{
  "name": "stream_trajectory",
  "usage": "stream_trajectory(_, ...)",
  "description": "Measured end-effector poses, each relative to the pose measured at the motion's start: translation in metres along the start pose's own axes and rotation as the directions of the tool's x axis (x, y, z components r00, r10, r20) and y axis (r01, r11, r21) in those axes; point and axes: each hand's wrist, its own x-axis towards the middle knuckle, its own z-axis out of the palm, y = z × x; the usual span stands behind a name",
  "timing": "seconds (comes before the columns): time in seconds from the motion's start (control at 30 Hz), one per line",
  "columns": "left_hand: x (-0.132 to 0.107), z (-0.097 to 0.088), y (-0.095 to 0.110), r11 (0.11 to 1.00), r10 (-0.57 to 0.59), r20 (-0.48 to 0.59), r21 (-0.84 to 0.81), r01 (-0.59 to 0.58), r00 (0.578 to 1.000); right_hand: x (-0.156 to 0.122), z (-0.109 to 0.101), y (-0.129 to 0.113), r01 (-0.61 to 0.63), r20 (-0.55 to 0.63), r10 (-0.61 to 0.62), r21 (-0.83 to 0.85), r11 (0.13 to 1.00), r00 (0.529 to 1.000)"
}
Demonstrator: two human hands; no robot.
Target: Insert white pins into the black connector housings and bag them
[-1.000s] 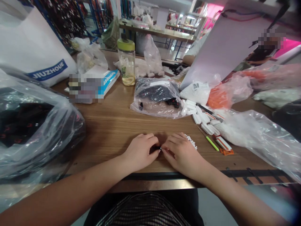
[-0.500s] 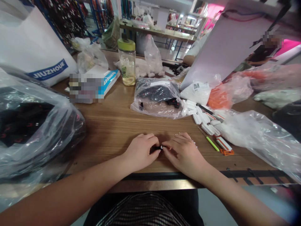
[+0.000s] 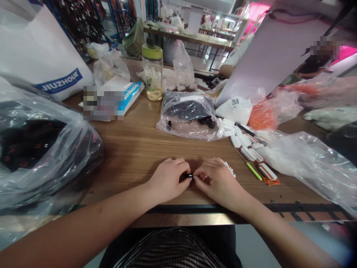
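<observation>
My left hand (image 3: 167, 179) and my right hand (image 3: 218, 181) meet fingertip to fingertip near the front edge of the wooden table (image 3: 134, 149). Between the tips sits a small black part (image 3: 190, 175), pinched from both sides. Both hands have their fingers curled closed. A short white toothed strip (image 3: 230, 169) lies under or just beyond my right hand's knuckles.
A big clear bag of black parts (image 3: 41, 149) fills the left. A smaller bag of black parts (image 3: 189, 113), a green-lidded bottle (image 3: 152, 72), white pieces (image 3: 245, 143), a green pen (image 3: 253, 171), an orange clip (image 3: 270, 181) and more plastic bags (image 3: 309, 163) lie right.
Both hands stay pinched on the small black part, with only slight finger shifts. The white toothed strip shows again beside my right hand. The view has shifted a little.
</observation>
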Motion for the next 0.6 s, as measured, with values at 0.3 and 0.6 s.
stream_trajectory(0.3, 0.000, 0.000, 0.000, 0.999, -0.024, -0.012, -0.026, 0.024, 1.000, -0.004, 0.000, -0.001, 0.189, 0.038, -0.185, -0.149, 0.971, 0.982)
stream_trajectory(0.6, 0.000, 0.001, 0.000, 1.000, -0.021, -0.001, -0.003, 0.021, 1.000, 0.001, 0.001, -0.011, 0.233, 0.115, -0.206, -0.352, 0.907, 0.972)
